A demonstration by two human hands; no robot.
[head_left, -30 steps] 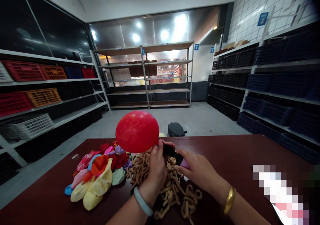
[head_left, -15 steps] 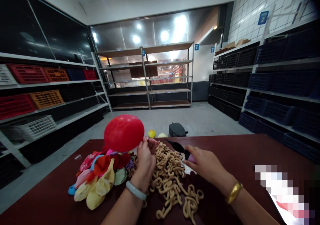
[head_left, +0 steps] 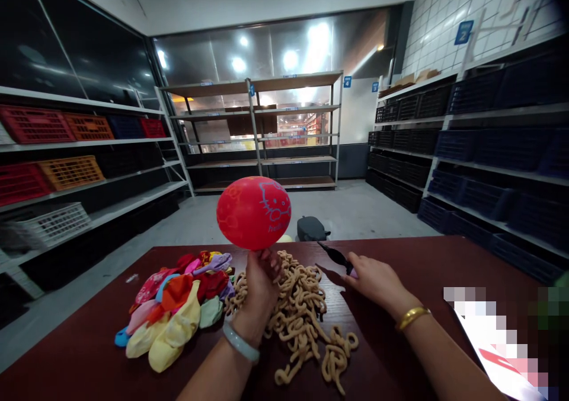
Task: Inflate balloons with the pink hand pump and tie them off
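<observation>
My left hand (head_left: pixel 263 276) is closed around the neck of an inflated red balloon (head_left: pixel 249 214), which stands upright above the fist and shows a cartoon cat print. In my right hand (head_left: pixel 373 279) is a hand balloon pump (head_left: pixel 335 257), its pointed black nozzle aimed up and left and a bit of purple showing under the fingers. The nozzle is apart from the balloon. Between and below the hands lies a tangled pile of thick tan cord (head_left: pixel 297 306). Left of it, several uninflated balloons (head_left: pixel 178 300) in many colours are heaped on the table.
The dark red table (head_left: pixel 400 353) has a white sheet (head_left: pixel 493 344), partly blurred out, at its right. Beyond it a dark grey bag-like object (head_left: pixel 311 229) sits on the floor. Shelves with crates (head_left: pixel 71 172) line the left, bare-looking racks (head_left: pixel 258 134) the back, dark crates (head_left: pixel 471 190) the right.
The red balloon has moved right and up and turned upright, so its print shows. My right hand has shifted slightly right with the pump, away from the cord pile.
</observation>
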